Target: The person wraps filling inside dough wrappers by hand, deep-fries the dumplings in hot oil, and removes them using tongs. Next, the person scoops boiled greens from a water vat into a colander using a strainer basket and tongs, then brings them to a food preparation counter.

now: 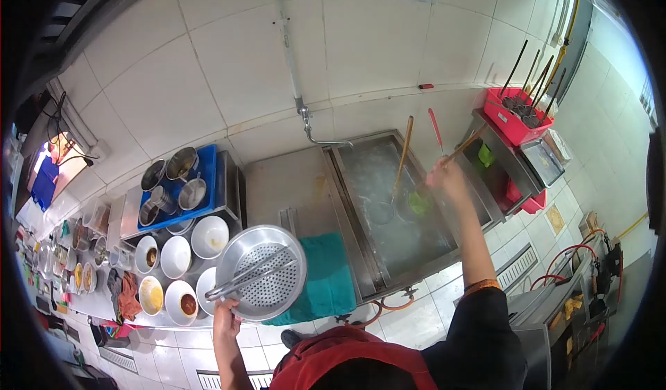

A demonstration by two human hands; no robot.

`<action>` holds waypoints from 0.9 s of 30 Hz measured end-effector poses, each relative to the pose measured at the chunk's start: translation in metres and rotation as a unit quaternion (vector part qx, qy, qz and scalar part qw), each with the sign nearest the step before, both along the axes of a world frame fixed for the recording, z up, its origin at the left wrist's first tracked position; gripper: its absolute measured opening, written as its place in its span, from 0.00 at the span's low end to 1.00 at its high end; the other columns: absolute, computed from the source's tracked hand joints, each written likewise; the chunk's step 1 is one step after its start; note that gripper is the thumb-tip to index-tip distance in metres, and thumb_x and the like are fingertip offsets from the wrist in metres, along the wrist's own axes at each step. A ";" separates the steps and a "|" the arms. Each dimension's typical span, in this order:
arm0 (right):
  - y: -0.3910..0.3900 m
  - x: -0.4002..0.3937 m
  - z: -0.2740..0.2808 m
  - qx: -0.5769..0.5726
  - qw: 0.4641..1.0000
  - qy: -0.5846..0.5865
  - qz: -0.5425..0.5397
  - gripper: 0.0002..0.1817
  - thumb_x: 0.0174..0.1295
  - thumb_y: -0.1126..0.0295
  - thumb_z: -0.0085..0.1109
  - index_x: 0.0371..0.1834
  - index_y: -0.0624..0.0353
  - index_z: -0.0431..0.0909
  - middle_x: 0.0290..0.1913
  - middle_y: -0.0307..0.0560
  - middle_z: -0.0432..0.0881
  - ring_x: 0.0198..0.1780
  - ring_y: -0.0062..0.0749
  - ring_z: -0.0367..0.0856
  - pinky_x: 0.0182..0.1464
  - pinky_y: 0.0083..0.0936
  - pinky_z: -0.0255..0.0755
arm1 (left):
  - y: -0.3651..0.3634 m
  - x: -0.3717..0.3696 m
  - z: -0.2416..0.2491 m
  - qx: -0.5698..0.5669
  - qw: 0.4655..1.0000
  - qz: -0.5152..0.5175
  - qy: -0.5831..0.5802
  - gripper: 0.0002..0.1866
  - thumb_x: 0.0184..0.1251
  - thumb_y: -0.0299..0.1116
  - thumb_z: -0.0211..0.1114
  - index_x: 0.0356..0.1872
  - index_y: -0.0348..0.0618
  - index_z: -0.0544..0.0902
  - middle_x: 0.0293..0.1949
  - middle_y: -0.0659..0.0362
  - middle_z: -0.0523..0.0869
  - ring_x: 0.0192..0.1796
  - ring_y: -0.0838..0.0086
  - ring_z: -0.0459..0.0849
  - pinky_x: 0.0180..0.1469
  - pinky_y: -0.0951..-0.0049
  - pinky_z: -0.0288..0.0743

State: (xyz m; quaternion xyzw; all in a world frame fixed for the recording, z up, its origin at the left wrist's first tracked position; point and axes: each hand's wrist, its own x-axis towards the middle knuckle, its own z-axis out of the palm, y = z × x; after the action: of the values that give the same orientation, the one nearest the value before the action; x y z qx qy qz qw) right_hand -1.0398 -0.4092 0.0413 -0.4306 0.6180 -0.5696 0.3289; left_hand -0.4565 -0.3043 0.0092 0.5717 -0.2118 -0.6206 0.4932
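Observation:
My left hand (226, 326) grips the near rim of a perforated metal colander (267, 300). Metal tongs (250, 276) lie across the colander, their joined end close to my left thumb. Over the steaming water vat (374, 248), my right hand (446, 176) is closed around the wooden handle of a strainer (470, 142); motion blurs it slightly. Green leaves (419, 203) show at the strainer's lower end, at the water. A second wooden-handled strainer (403, 158) stands in the vat to the left. Behind my right hand leans a red-handled utensil (436, 128), its lower end hidden.
White bowls (176, 257), some with sauces, stand at left beside a blue tray (206, 165) of metal pots. A green cloth (325, 279) hangs at the counter's front. A faucet (326, 142) juts from the wall. Right, a red basket (510, 121) holds long-handled strainers.

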 end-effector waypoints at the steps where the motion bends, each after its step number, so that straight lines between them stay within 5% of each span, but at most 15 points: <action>1: 0.001 -0.009 0.007 -0.007 0.999 -0.030 0.039 0.08 0.59 0.73 0.45 0.40 0.63 0.66 0.27 0.55 0.79 0.26 0.35 0.81 0.27 0.22 0.75 | -0.001 -0.006 -0.003 0.001 1.000 -0.031 0.000 0.17 0.45 0.24 0.51 0.42 0.42 0.69 0.29 0.59 0.75 0.17 0.77 0.73 0.08 0.85 0.60; 6: 0.020 -0.014 0.035 -0.032 0.972 -0.164 0.163 0.22 0.63 0.54 0.31 0.42 0.64 0.66 0.45 0.67 0.74 0.45 0.47 0.77 0.45 0.34 0.73 | -0.008 -0.045 -0.024 -0.019 0.998 -0.063 0.021 0.13 0.48 0.21 0.49 0.38 0.36 0.70 0.21 0.59 0.75 0.11 0.77 0.69 0.08 0.84 0.60; 10: 0.040 0.000 0.050 0.052 0.970 -0.194 0.139 0.27 0.64 0.48 0.29 0.37 0.64 0.68 0.44 0.66 0.75 0.45 0.46 0.78 0.45 0.35 0.73 | -0.009 -0.061 -0.066 -0.002 0.999 -0.035 -0.006 0.10 0.47 0.22 0.51 0.35 0.37 0.71 0.23 0.57 0.76 0.14 0.74 0.72 0.11 0.81 0.63; 16: 0.078 0.009 0.037 0.121 0.951 -0.215 0.185 0.20 0.61 0.56 0.43 0.39 0.65 0.69 0.43 0.62 0.76 0.46 0.44 0.78 0.47 0.36 0.73 | -0.007 -0.093 -0.097 -0.035 0.998 -0.053 -0.016 0.16 0.46 0.25 0.51 0.41 0.38 0.71 0.30 0.56 0.78 0.27 0.70 0.79 0.19 0.74 0.71; 20: 0.111 0.015 0.037 0.192 0.920 -0.317 0.125 0.23 0.58 0.64 0.48 0.53 0.68 0.62 0.44 0.65 0.75 0.50 0.44 0.75 0.51 0.38 0.70 | -0.001 -0.106 -0.105 -0.060 0.997 -0.048 0.000 0.20 0.46 0.28 0.52 0.45 0.41 0.70 0.36 0.56 0.79 0.32 0.68 0.80 0.23 0.70 0.74; 21: 0.127 0.008 0.019 0.157 0.905 -0.344 0.196 0.26 0.58 0.66 0.48 0.58 0.68 0.57 0.45 0.66 0.75 0.43 0.41 0.79 0.46 0.33 0.74 | -0.001 -0.108 -0.105 -0.061 0.997 -0.042 0.003 0.20 0.46 0.28 0.53 0.45 0.41 0.70 0.37 0.56 0.78 0.33 0.68 0.80 0.24 0.69 0.74; 23: 0.148 0.011 0.007 0.255 0.904 -0.314 0.136 0.23 0.58 0.67 0.49 0.54 0.67 0.59 0.40 0.60 0.78 0.27 0.28 0.79 0.30 0.20 0.75 | 0.001 -0.108 -0.112 -0.041 0.997 -0.071 -0.003 0.21 0.47 0.30 0.53 0.47 0.42 0.69 0.40 0.55 0.77 0.36 0.67 0.79 0.27 0.69 0.75; 27: 0.172 0.010 -0.012 0.302 0.845 -0.439 0.041 0.14 0.58 0.71 0.49 0.46 0.64 0.64 0.25 0.44 0.76 0.14 0.15 0.65 0.16 0.10 0.61 | 0.010 -0.124 -0.110 0.011 0.999 -0.018 -0.033 0.23 0.50 0.33 0.54 0.51 0.44 0.64 0.43 0.55 0.75 0.40 0.67 0.77 0.29 0.70 0.74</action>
State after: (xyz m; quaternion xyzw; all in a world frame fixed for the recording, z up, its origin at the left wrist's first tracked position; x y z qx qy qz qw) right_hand -1.0300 -0.2375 0.0297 -0.0399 0.5328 -0.4701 0.7025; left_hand -0.5805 -0.2941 -0.1006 0.5930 -0.2314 -0.6127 0.4683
